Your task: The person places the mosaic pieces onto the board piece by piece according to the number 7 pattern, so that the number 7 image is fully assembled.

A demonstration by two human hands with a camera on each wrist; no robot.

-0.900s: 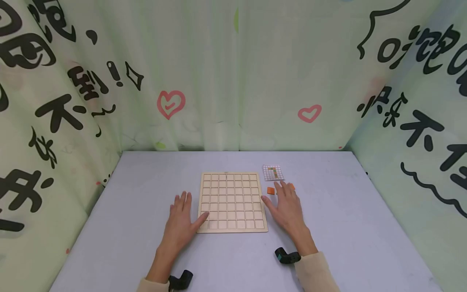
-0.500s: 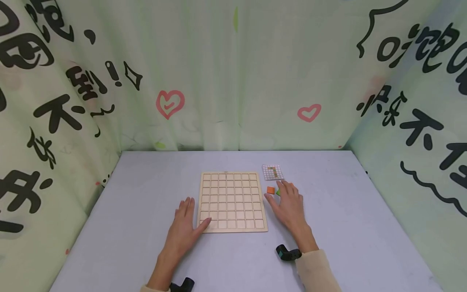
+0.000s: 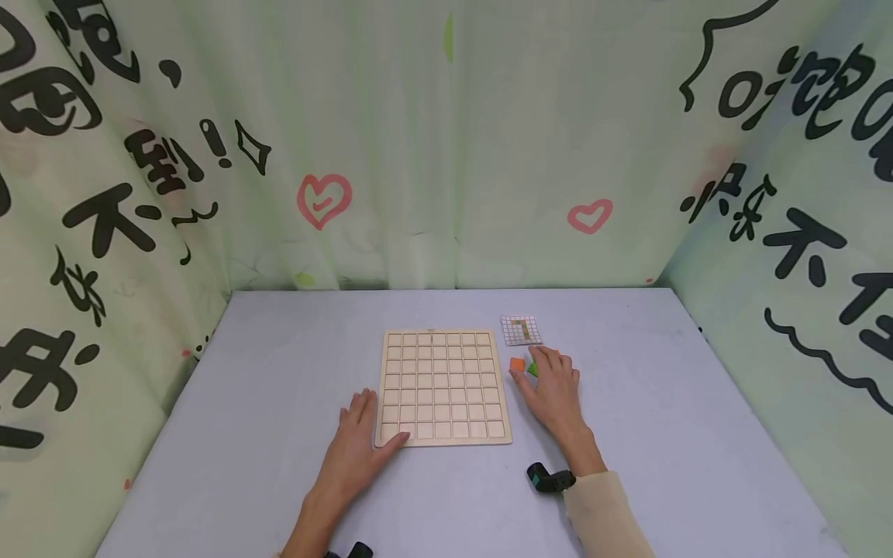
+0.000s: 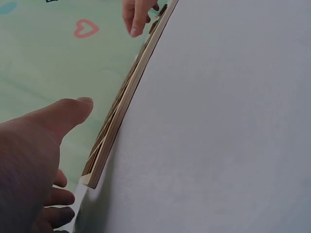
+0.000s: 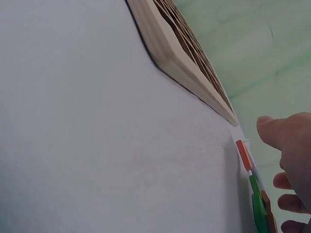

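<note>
A square wooden board [image 3: 443, 389] with a grid of shallow cells lies flat on the table. My left hand [image 3: 352, 448] is at its lower left corner, fingers extended along the left side and thumb reaching over the corner. In the left wrist view that thumb [image 4: 73, 114] appears apart from the board's edge [image 4: 116, 109]. Beyond the board's right side, my right hand [image 3: 556, 391] hovers over small coloured pieces with its fingers loosely bent, gripping nothing visible. An orange square piece [image 3: 517, 363] and a green piece [image 3: 532, 370] show beside its thumb; other pieces are partly hidden underneath.
A small card [image 3: 521, 330] printed with a grid and a coloured shape lies behind the right hand. The pale table [image 3: 293, 349] meets a printed curtain [image 3: 418, 194] at the back and sides. A black wrist camera [image 3: 549, 478] sits at the right wrist.
My left hand has drawn back toward me and slightly right along the board. The right hand has shifted slightly to the right, uncovering the green piece, and is now nearly still.
</note>
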